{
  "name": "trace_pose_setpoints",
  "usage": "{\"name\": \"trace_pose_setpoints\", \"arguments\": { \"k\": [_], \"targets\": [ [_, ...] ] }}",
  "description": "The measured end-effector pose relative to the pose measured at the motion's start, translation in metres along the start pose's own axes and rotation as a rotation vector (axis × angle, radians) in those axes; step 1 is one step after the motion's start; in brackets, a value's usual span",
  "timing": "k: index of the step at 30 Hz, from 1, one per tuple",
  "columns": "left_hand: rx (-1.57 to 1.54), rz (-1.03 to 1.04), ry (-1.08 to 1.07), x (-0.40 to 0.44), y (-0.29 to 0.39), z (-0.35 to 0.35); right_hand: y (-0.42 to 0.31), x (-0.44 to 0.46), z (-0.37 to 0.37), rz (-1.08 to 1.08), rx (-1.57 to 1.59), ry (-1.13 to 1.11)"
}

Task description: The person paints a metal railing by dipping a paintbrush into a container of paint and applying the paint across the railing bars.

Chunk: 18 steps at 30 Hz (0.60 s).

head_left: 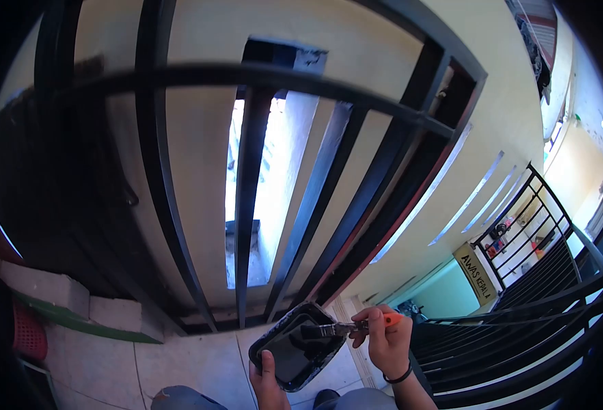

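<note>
My left hand (268,387) grips the near left edge of a black plastic tray (255,350), its thumb over the rim. Dark paint (284,357) lies inside the tray, and the rim is smeared. In my right hand (389,342) is a paintbrush (335,330) with an orange handle, its fingers closed around the handle. The dark bristles are over the tray, at its upper right part; whether they touch the paint I cannot tell. Just beyond the tray stands a dark metal grille (247,205) with upright bars and a cross rail.
Black stair railings (506,362) run along the right, near my right arm. A sign (474,275) reads "AWAS KEPALA". Pale blocks (48,290) and a red basket (29,333) sit at lower left on the tiled floor (178,362). Behind the grille is a wall with a narrow opening (267,205).
</note>
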<state>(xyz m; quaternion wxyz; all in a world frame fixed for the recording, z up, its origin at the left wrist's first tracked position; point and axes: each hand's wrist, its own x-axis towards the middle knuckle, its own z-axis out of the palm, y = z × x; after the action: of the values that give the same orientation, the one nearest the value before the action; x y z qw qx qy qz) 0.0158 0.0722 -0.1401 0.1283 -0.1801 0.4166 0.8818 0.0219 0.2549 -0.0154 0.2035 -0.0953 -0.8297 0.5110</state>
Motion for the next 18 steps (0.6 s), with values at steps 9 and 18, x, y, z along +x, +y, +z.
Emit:
{"name": "trace_pose_setpoints", "arguments": {
  "k": [9, 18],
  "targets": [
    [0.017, 0.014, 0.124, -0.011, -0.009, -0.004, 0.013, -0.022, 0.002, 0.04, 0.117, 0.01],
    [0.077, -0.036, 0.101, -0.011, -0.026, -0.01, 0.006, -0.014, 0.006, 0.082, 0.073, -0.057]
  ]
}}
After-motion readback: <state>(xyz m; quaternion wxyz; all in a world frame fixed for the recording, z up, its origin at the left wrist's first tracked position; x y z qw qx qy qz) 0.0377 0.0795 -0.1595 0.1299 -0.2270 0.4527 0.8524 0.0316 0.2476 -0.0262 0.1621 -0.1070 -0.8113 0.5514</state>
